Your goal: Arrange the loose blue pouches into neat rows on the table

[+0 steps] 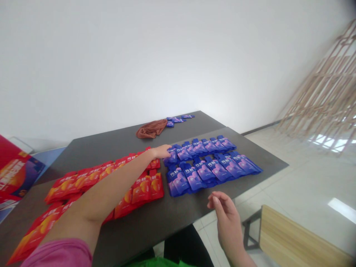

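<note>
My left hand reaches across the table to the left end of the back row of blue-purple pouches. Its fingers are closed at the edge of the end pouch, and some fingertips are hidden. Two rows of these flat spouted pouches overlap one another, with a front-row pouch nearer me. My right hand hovers by the table's front edge, loosely curled, with nothing visible in it. Below my left forearm lie two rows of red-orange pouches, partly covered by the arm.
A brown cloth lies crumpled at the back of the dark table, beside several loose blue pouches. At far left is a red printed box. A wooden stool stands at lower right; wooden racks lean beyond.
</note>
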Available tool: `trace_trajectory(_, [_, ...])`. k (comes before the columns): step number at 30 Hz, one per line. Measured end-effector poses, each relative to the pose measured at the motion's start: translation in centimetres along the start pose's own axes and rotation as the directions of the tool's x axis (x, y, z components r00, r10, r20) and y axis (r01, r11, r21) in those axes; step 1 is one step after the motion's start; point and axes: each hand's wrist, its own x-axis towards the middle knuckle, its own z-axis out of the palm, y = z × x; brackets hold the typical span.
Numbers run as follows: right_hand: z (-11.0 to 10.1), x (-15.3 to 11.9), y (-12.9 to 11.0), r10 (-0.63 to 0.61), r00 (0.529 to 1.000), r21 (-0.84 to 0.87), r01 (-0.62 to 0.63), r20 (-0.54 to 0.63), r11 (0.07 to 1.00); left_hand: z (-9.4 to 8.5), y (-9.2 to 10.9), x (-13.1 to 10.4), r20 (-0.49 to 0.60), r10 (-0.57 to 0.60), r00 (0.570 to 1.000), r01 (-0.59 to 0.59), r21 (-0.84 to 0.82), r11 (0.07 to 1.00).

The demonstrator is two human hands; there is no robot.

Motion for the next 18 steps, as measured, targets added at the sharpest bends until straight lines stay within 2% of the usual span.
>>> trace_trajectory(2, [-0.1,0.4,-0.3,-0.048,0.998,-0.018,0.048,0.031,0.999,0.8,-0.7,-0.9,0.025,0.019,1.0,-0.02,0.015,1.0])
trace_trajectory(4, [0.0,1.7,-1.3,-0.161,0.98,-0.078,0.17,0.115,0.982,1.8,-1.0,-1.4,0.019,0.012,1.0,-0.012,0.028,1.0])
trace_trajectory(5, [0.2,2.7,-1.9,-0.232,0.957,-0.126,0.255,0.176,0.959,2.2,-1.1,-1.5,0.005,0.003,1.0,-0.003,0.032,0.999])
trace_trajectory(7, [1.0,5.5,-3.3,-0.363,0.878,-0.236,0.442,0.312,0.866,2.8,-0.9,-1.5,-0.031,-0.013,0.999,0.014,0.036,0.999])
trace_trajectory(9, [2.5,9.0,-4.2,-0.429,0.779,-0.337,0.598,0.457,0.727,3.1,-0.7,-1.5,-0.069,-0.019,0.997,0.021,0.033,0.999])
trace_trajectory(11, [4.4,12.3,-4.4,-0.406,0.68,-0.404,0.709,0.611,0.579,2.9,-0.3,-1.8,-0.113,-0.017,0.993,0.019,0.02,1.0])
trace_trajectory(14, [7.1,16.1,-3.6,-0.227,0.58,-0.462,0.785,0.782,0.414,2.3,0.1,-3.2,-0.203,-0.011,0.979,0.007,-0.021,1.0])
trace_trajectory(16, [8.2,17.5,-3.0,-0.149,0.538,-0.455,0.806,0.83,0.379,2.0,0.3,-4.8,-0.274,-0.015,0.962,-0.002,-0.063,0.998])
trace_trajectory(18, [8.7,17.9,-2.9,-0.138,0.522,-0.444,0.814,0.841,0.376,1.6,0.2,-6.9,-0.346,-0.032,0.938,-0.007,-0.11,0.994])
